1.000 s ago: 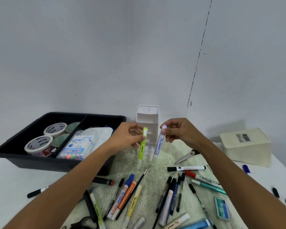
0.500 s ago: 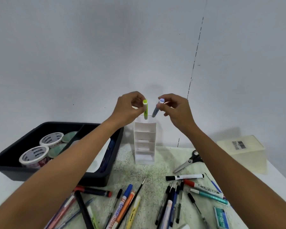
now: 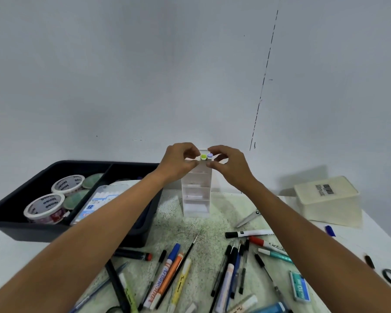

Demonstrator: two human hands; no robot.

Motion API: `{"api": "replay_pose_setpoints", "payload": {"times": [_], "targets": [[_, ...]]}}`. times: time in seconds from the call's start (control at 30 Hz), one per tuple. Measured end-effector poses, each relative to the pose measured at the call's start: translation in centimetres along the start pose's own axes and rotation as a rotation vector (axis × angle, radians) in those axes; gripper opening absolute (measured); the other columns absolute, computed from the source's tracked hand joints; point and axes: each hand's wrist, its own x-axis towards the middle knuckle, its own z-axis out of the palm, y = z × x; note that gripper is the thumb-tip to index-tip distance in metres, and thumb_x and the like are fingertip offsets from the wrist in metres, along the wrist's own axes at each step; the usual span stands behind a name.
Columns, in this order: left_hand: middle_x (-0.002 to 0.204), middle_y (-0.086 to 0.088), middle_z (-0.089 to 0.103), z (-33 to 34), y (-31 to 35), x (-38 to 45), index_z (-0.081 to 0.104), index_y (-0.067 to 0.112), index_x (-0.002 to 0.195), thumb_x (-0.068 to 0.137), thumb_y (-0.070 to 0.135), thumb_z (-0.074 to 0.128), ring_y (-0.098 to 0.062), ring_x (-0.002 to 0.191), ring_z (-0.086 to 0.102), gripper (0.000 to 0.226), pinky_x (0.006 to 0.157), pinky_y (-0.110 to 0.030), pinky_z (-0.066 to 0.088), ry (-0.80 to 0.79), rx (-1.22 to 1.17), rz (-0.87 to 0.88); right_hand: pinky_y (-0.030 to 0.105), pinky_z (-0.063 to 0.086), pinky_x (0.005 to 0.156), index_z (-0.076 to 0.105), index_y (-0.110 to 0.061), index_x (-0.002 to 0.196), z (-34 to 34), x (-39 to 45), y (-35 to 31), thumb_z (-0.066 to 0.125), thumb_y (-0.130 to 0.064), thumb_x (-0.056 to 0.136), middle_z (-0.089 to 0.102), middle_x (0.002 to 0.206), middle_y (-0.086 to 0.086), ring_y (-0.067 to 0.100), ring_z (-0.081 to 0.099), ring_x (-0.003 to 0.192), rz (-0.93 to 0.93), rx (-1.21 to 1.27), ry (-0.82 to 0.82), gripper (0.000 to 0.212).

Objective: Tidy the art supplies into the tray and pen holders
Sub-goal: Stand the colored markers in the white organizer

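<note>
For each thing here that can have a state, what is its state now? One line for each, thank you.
Green highlighter: upright in the white pen holder, cap end up.
Purple highlighter: upright beside it, touching.
Left hand: fingers at the green highlighter's top.
Right hand: fingers at the purple highlighter's top.
Black tray: holds tape rolls.
Scissors: shut, lying flat.

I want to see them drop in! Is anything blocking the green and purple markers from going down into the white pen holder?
Nothing visible blocks them. The green marker and purple marker sit side by side at the top of the white pen holder, with the left hand and right hand at their caps.
</note>
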Motion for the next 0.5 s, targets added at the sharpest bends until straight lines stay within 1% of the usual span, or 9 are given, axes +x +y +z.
{"api": "replay_pose_setpoints", "payload": {"times": [0.07,0.1,0.17,0.23,0.27,0.33,0.4,0.43,0.5], "targets": [[0.092,0.005,0.067,-0.1,-0.1,-0.6,0.068,0.017,0.092,0.080,0.007,0.071,-0.008,0.090,0.062,0.016,0.077,-0.010,0.045,0.036,0.051,0.033,0.005,0.042,0.068,0.065,-0.018,0.112,-0.2,-0.4,0.1,0.076,-0.011,0.078,0.066,0.104,-0.001,0.011,0.063,0.083,0.006,-0.016,0.014,0.036],[0.093,0.006,0.066,-0.3,-0.2,-1.1,0.067,0.018,0.093,0.081,0.008,0.071,-0.006,0.090,0.060,0.017,0.077,-0.011,0.045,0.060,0.074,0.059,0.005,0.042,0.068,0.065,-0.020,0.111,-0.3,-0.7,0.2,0.076,-0.010,0.079,0.065,0.103,-0.001,0.007,0.062,0.080,0.003,-0.023,0.038,0.036],[0.092,0.010,0.064,-0.5,-0.3,-2.5,0.066,0.021,0.093,0.081,0.009,0.070,0.000,0.085,0.057,0.017,0.072,-0.009,0.044,0.098,0.088,0.102,0.005,0.041,0.066,0.063,-0.023,0.105,-0.5,-1.6,0.3,0.074,-0.009,0.080,0.064,0.098,-0.003,0.000,0.059,0.072,-0.009,-0.028,0.103,0.030],[0.087,0.015,0.062,-0.5,-0.5,-4.4,0.065,0.021,0.091,0.080,0.008,0.071,0.004,0.076,0.056,0.018,0.065,-0.008,0.042,0.097,0.070,0.104,0.005,0.041,0.064,0.063,-0.023,0.100,-0.5,-2.7,0.7,0.071,-0.007,0.081,0.064,0.093,-0.004,0.000,0.057,0.069,-0.012,-0.020,0.145,0.025],[0.085,0.015,0.062,-0.3,-0.8,-5.6,0.066,0.020,0.090,0.080,0.008,0.072,0.003,0.072,0.056,0.017,0.063,-0.007,0.042,0.078,0.059,0.091,0.006,0.041,0.064,0.064,-0.022,0.098,-0.3,-3.5,1.1,0.070,-0.006,0.082,0.064,0.090,-0.005,0.000,0.057,0.068,-0.004,-0.013,0.147,0.024],[0.081,0.009,0.065,0.4,-1.4,-8.1,0.067,0.015,0.089,0.079,0.006,0.073,-0.003,0.067,0.058,0.015,0.060,-0.009,0.042,0.006,0.037,0.066,0.007,0.041,0.063,0.065,-0.021,0.094,0.2,-5.0,1.9,0.069,-0.004,0.082,0.065,0.085,-0.006,-0.001,0.056,0.065,0.031,-0.002,0.123,0.021],[0.078,0.004,0.067,1.3,-2.4,-11.0,0.068,0.011,0.089,0.079,0.006,0.074,-0.007,0.065,0.059,0.013,0.059,-0.010,0.044,-0.091,0.042,0.037,0.010,0.043,0.063,0.066,-0.019,0.092,1.0,-6.7,2.9,0.068,-0.002,0.083,0.066,0.080,-0.005,0.000,0.055,0.062,0.090,0.001,0.044,0.019],[0.077,0.005,0.066,1.8,-3.1,-12.4,0.068,0.011,0.090,0.080,0.008,0.074,-0.007,0.066,0.059,0.011,0.060,-0.012,0.045,-0.148,0.059,0.012,0.012,0.044,0.063,0.067,-0.018,0.091,1.4,-7.6,3.4,0.068,-0.002,0.083,0.066,0.079,-0.004,0.001,0.055,0.061,0.123,0.000,-0.009,0.018],[0.077,0.011,0.062,2.6,-4.5,-14.8,0.069,0.014,0.092,0.082,0.015,0.073,-0.005,0.068,0.057,0.012,0.063,-0.017,0.047,-0.257,0.123,-0.055,0.012,0.045,0.063,0.068,-0.017,0.090,2.2,-9.3,4.4,0.069,-0.002,0.084,0.067,0.079,-0.002,0.000,0.055,0.060,0.175,-0.013,-0.124,0.016]]}}
